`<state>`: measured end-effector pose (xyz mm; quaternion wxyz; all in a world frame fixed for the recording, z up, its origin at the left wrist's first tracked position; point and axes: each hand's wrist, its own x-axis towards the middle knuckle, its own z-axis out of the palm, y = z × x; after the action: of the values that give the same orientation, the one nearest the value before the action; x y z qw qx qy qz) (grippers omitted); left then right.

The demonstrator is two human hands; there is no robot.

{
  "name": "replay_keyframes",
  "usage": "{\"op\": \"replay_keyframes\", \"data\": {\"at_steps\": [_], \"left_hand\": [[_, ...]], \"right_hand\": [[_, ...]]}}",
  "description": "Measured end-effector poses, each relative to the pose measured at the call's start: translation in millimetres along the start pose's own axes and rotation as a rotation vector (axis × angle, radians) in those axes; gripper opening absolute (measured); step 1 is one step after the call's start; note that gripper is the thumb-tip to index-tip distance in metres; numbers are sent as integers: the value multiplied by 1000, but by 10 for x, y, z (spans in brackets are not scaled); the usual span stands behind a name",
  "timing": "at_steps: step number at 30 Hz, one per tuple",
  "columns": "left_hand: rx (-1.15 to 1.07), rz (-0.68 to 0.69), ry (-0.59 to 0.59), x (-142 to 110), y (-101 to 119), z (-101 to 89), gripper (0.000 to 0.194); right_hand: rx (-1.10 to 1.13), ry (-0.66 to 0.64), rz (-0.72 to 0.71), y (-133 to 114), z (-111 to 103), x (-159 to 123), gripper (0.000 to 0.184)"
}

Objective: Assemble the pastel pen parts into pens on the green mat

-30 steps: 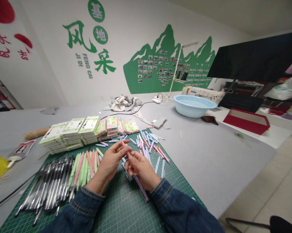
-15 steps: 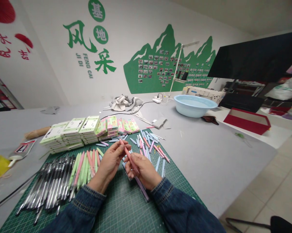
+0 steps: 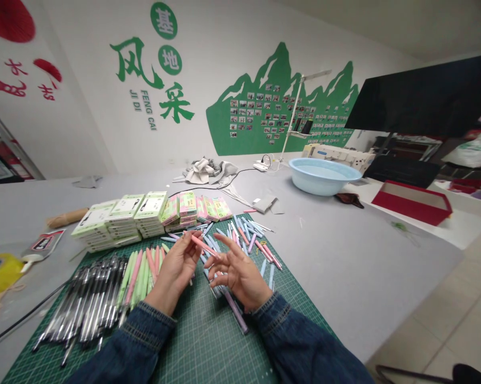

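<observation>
A pink pen (image 3: 202,245) is pinched near its upper end by my left hand (image 3: 179,266), slanting down to the right above the cutting mat. My right hand (image 3: 240,274) is open, its fingers spread beside the pen's lower end; whether a fingertip touches it I cannot tell. Under my right hand lies a purple pen (image 3: 235,312) on the green cutting mat (image 3: 200,341). Loose blue, pink and purple pens (image 3: 250,234) are scattered beyond my hands. Left of my left hand, green and pink pens (image 3: 138,274) lie in a row beside many clear, black-gripped pens (image 3: 88,298).
Stacked white-green boxes (image 3: 124,216) and pink-green boxes (image 3: 188,205) stand behind the mat. A blue basin (image 3: 324,178) and a red box (image 3: 412,202) are at the right. At the left are yellow tape (image 3: 0,274) and a glue tube (image 3: 44,245). Grey cloth (image 3: 208,172) lies near the wall.
My right hand has let go of the pink pen and spread its fingers. My left hand still holds the pen. The view has shifted slightly.
</observation>
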<state>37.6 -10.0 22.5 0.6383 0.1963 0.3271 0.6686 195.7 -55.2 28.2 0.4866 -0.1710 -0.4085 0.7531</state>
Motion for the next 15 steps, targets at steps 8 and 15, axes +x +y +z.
{"op": "replay_keyframes", "data": {"at_steps": [8, 15], "left_hand": [[-17, -14, -9, -9, -58, -23, 10], [-8, -13, -27, -3, -49, -18, 8]], "right_hand": [[-77, 41, -55, 51, -18, 19, 29], [-57, -20, -27, 32, 20, -6, 35]]}}
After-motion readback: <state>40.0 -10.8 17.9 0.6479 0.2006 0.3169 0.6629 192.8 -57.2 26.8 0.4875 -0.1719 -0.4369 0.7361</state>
